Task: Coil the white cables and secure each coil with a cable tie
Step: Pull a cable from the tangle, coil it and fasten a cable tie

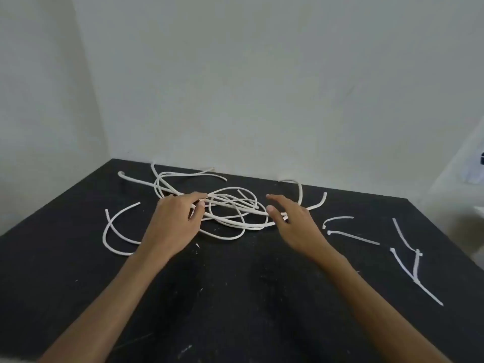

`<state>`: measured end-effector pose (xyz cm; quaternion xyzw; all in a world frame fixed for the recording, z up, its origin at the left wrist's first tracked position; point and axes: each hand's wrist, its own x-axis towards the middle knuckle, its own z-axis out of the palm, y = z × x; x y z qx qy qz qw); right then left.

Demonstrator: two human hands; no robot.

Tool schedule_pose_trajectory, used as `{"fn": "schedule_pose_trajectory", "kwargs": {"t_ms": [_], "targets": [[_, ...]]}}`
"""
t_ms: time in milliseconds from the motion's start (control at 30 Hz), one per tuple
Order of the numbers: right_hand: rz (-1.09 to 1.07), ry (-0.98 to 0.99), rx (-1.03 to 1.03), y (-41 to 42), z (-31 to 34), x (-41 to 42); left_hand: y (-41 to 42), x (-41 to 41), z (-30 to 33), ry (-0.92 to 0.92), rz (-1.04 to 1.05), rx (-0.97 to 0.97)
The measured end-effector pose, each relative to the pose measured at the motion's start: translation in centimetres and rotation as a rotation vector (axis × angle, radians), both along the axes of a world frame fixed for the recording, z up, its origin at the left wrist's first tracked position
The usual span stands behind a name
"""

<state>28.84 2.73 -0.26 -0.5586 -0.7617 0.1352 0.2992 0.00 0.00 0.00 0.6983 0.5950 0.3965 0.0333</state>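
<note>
A loose tangle of white cables (230, 205) lies on the black table (235, 297), its loops spreading from the far left corner to the middle. My left hand (178, 221) rests over the tangle's left side, fingertips touching the strands, nothing gripped. My right hand (290, 221) hovers at the tangle's right side with fingers spread, the thumb near a strand. Several white cable ties (353, 238) lie flat to the right of my right hand, two of them crossed (416, 268) near the table's right edge.
A separate curved cable piece (110, 231) lies left of my left hand. The table stands in a corner with pale walls behind and to the left. A pale object (471, 174) stands beyond the right edge.
</note>
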Motion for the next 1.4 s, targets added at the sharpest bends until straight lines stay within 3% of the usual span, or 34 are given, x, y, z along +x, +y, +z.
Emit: {"fn": "schedule_pose_trajectory", "kwargs": {"t_ms": [133,333,533,700,900,1000,1100,1200,1300,1400], "targets": [[0.012,0.016,-0.082,3.9,-2.1,-1.6,3.5,0.4,-1.4,0.017,-0.004,-0.078],[0.035,-0.037,-0.158,9.0,-4.3,-2.6,8.4,0.9,-3.5,0.076,-0.019,-0.035],[0.058,0.146,-0.102,12.3,-3.7,-1.9,11.0,2.1,-3.7,0.176,0.047,-0.004],[0.098,0.334,-0.062,12.2,0.8,-1.1,12.3,5.1,-1.6,0.036,-0.031,-0.064],[-0.035,0.631,0.011,12.7,7.4,1.7,14.2,6.7,3.5,-0.471,-0.182,-0.377],[-0.109,0.777,0.007,12.1,9.3,3.5,13.8,6.3,4.1,-0.429,-0.241,-0.441],[-0.101,0.798,0.003,11.2,10.5,4.5,12.9,7.3,3.8,-0.264,-0.289,-0.537],[-0.077,0.822,-0.015,10.5,11.1,4.5,11.8,9.7,3.3,-0.228,-0.363,-0.653],[-0.135,0.797,-0.002,10.4,10.9,4.8,12.0,10.7,3.0,-0.152,-0.294,-0.62],[-0.255,0.644,0.016,10.7,10.0,5.7,12.4,9.4,4.1,-0.303,-0.221,-0.555]]}}
